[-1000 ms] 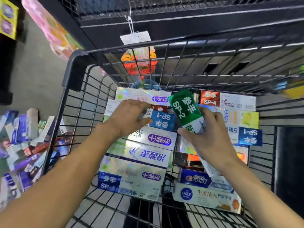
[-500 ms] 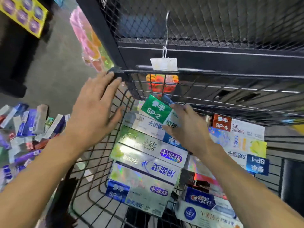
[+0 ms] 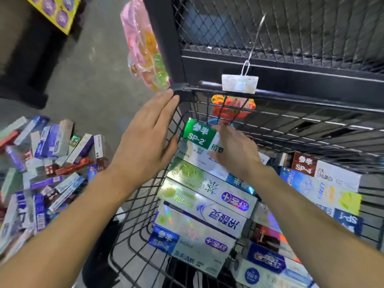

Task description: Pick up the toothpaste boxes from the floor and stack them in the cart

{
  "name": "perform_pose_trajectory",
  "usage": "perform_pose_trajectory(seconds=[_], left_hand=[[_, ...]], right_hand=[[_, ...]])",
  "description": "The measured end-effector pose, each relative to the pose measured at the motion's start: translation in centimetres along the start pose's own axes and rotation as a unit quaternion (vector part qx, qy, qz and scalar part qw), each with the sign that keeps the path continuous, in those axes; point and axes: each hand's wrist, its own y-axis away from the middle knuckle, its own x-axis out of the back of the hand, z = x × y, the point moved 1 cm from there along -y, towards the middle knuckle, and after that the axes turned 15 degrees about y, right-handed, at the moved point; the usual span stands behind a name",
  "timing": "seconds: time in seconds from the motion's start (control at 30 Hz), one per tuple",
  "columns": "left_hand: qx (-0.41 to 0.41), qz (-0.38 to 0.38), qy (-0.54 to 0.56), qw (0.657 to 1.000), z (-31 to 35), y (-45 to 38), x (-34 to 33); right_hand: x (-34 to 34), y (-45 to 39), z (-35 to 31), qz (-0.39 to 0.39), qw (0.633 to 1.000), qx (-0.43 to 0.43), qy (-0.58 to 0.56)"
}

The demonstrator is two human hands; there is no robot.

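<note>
right hand (image 3: 234, 151) presses green box (image 3: 200, 137) flat in cart (image 3: 207, 88) (left hand (image 3: 145, 142) open).

Black wire cart (image 3: 228, 91), green-and-white box marked SP-2 (image 3: 199, 135), silvery holographic boxes with purple badges (image 3: 209, 204), blue-ended box (image 3: 164, 239), maroon-ended white box marked SP-4 (image 3: 305, 164), purple, white and red boxes heaped on grey floor (image 3: 41, 163), pink patterned bag (image 3: 143, 44)
</note>
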Motion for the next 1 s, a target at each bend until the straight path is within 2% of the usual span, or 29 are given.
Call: perform_pose_trajectory(seconds=[0.13,0.23,0.63,0.83,1.0], left_hand=[[0.006,-0.008,0.002,1.0,-0.1,0.0,0.1],[0.007,-0.01,0.009,1.0,-0.1,-0.1,0.1],[0.013,-0.013,-0.009,1.0,0.0,0.0,0.1],[0.039,-0.046,-0.041,0.997,0.6,0.1,0.7],[0.055,-0.042,-0.03,0.997,0.5,2.9,3.2]], right_hand=[[-0.1,-0.7,0.2,-0.048,0.999,0.004,-0.026],[-0.5,-0.7,0.3,-0.055,0.998,0.0,-0.017],[-0.5,1.5,-0.9,0.007,0.998,-0.043,0.05],[4.7,4.8,-2.1,0.041,0.998,-0.001,0.053],[11.8,7.2,-4.5,0.11,0.989,0.032,0.093]])
